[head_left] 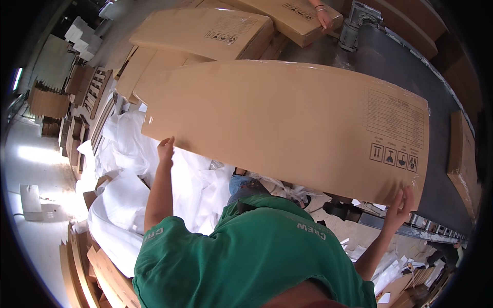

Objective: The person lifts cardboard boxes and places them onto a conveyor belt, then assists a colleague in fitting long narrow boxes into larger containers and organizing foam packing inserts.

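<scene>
- While both arms reach up and forward, I hold a big flat carton (pixel 287 123) by its near edge, above the conveyor (pixel 405 77) and the heap of white sheets (pixel 133 154)
- Left hand (pixel 165 150) grips the carton's near left corner, fingers curled onto the edge; I cannot tell how far the thumb wraps under
- Right hand (pixel 401 204) sits at the near right corner, fingers spread up against the cardboard beside the printed handling symbols
- Carton lies nearly level, tilted a little, its far edge over a second carton (pixel 205 33) that rests on flat cardboard sheets (pixel 149 72)
- Third carton (pixel 298 15) lies beyond, at the top edge, with another person's hand (pixel 324 19) resting on it
- Grey motor (pixel 354 25) stands at the conveyor's head, just beside that third carton
- Wooden frames (pixel 95 90) are stacked off to the left, well apart from my hands
</scene>
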The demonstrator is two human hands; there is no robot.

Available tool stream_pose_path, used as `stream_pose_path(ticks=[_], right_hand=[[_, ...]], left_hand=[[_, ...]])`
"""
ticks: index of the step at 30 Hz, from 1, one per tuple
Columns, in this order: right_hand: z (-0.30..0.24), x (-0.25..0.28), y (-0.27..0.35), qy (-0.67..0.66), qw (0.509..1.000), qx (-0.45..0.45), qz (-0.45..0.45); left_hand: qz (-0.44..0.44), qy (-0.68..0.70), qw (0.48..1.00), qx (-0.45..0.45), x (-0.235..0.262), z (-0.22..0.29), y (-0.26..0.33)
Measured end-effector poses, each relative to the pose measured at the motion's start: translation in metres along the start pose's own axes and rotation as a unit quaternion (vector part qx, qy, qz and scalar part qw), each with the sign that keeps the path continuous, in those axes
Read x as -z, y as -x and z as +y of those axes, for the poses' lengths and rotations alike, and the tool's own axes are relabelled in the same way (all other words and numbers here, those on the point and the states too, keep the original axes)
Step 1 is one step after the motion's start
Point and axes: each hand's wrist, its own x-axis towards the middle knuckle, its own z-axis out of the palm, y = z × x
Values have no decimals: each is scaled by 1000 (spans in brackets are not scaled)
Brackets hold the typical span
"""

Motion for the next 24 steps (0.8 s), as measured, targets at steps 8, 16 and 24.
stream_pose_path(ticks=[8, 16, 24], right_hand=[[-140, -158, 192, -308, 719, -613, -114], [-186, -271, 214, -688, 492, -533, -18], [-220, -266, 180, -702, 404, -575, 117]], left_hand=[[21, -315, 939, -134, 130, -48, -315], [-140, -69, 980, 123, 52, -38, -360], [-176, -18, 976, 127, 29, -12, -304]])
